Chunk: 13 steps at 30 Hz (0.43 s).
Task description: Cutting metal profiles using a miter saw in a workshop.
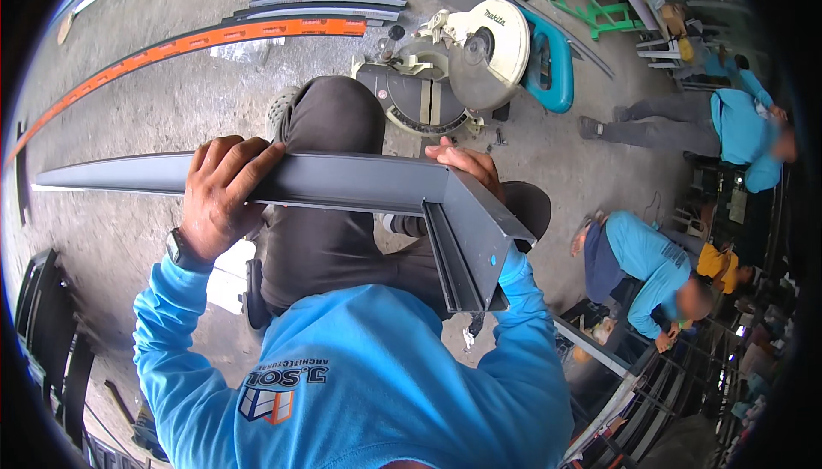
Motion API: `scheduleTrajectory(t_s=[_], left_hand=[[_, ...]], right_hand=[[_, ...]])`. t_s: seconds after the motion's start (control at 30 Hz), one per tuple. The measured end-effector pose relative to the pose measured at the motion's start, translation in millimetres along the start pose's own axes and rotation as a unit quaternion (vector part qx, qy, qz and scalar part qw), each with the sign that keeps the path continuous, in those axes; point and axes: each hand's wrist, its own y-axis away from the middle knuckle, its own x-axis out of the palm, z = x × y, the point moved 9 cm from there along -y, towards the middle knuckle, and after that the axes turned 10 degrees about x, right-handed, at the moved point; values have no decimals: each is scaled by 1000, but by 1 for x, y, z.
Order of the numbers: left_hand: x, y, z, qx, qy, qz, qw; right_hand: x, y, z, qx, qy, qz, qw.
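A long dark grey metal profile (pixel 355 179) lies crosswise over my lap, reaching far to the left. At its right end a shorter grey profile (pixel 479 233) meets it at an angle, pointing toward me, with grooves along one side and a small blue spot near its end. My left hand (pixel 224 191) is wrapped over the long profile, fingers across its far edge. Gripping the far edge by the corner is my right hand (pixel 469 165); its forearm passes beneath the short profile, which hides the wrist and part of the palm.
A white and teal miter saw (pixel 484 58) stands on the concrete floor beyond my knees. Several grey and orange-wrapped profiles (pixel 257 32) lie at the far left. Dark profiles (pixel 51 323) are stacked at the near left. Two people (pixel 745 139) (pixel 646 263) in blue work at the right.
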Motion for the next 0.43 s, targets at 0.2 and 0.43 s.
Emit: scheduleTrajectory(t_s=[0.2,0.43], left_hand=[[0,-1,0,-10,4,-6,1000],[-1,-4,-3,-9,0,0,1000]], right_hand=[[1,1,-1,1,-17,-2,1000],[-1,-6,11,-1,24,37,999]])
